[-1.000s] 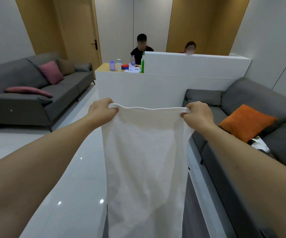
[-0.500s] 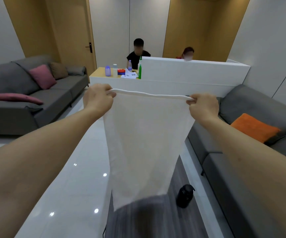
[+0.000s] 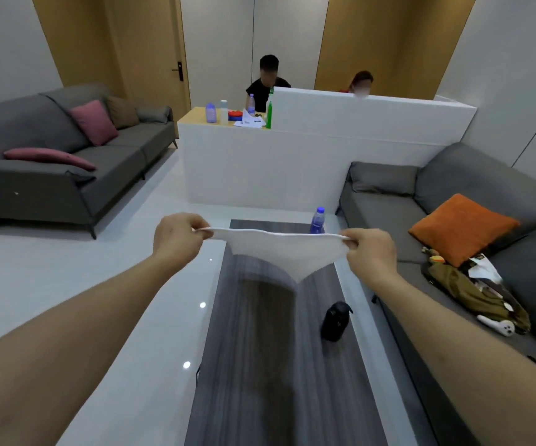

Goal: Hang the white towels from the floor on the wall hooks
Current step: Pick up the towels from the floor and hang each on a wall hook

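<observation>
We've got our left hand (image 3: 178, 235) pinched shut on one top corner of the white towel (image 3: 287, 252), which runs sideways in the air above the dark table (image 3: 260, 365), and our right hand (image 3: 369, 252) pinching the other corner. No wall hooks in sight.

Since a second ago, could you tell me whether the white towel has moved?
Yes. The white towel has dropped: its top edge stood against the white partition, and now sits lower, over the dark coffee table.
</observation>
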The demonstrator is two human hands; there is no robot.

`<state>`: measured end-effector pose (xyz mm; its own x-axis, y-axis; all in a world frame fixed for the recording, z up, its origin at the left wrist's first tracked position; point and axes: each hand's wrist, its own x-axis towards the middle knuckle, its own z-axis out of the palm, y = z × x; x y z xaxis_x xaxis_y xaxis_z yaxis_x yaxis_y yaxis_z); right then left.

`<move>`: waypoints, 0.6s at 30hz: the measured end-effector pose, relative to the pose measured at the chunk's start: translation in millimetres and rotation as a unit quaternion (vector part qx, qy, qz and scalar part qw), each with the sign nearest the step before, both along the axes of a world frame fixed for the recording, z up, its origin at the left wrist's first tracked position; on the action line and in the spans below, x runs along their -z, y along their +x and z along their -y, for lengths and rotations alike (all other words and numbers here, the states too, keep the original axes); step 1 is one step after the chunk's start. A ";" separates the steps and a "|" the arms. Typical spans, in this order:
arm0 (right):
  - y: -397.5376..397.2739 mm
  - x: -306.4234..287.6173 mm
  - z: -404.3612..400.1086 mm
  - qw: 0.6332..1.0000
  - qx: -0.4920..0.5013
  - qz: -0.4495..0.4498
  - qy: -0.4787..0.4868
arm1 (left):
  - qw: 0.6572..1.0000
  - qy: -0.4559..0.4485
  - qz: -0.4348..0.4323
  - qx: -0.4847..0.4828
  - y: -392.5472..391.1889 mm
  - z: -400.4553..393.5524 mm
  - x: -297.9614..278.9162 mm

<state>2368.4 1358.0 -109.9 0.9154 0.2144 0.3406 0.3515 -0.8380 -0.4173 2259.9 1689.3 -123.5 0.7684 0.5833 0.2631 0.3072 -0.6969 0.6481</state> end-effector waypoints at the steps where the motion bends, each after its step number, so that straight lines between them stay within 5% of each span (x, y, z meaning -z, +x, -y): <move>1: -17.4 15.9 9.1 1.000 -0.001 -0.014 -0.001 | 1.000 -0.007 -0.017 0.003 -18.5 9.6 18.7; 12: -175.2 223.9 109.0 0.983 0.001 -0.171 -0.062 | 0.977 -0.032 -0.209 0.026 -191.4 108.1 203.0; 18: -227.7 291.2 136.9 0.945 0.012 -0.309 -0.104 | 0.944 -0.037 -0.321 0.063 -239.0 131.1 262.9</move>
<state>2140.7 1221.1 -401.0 0.9312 0.1943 -0.3083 0.0737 -0.9289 -0.3629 2020.9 1558.2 -386.4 0.8206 0.4743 -0.3189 0.5704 -0.7142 0.4056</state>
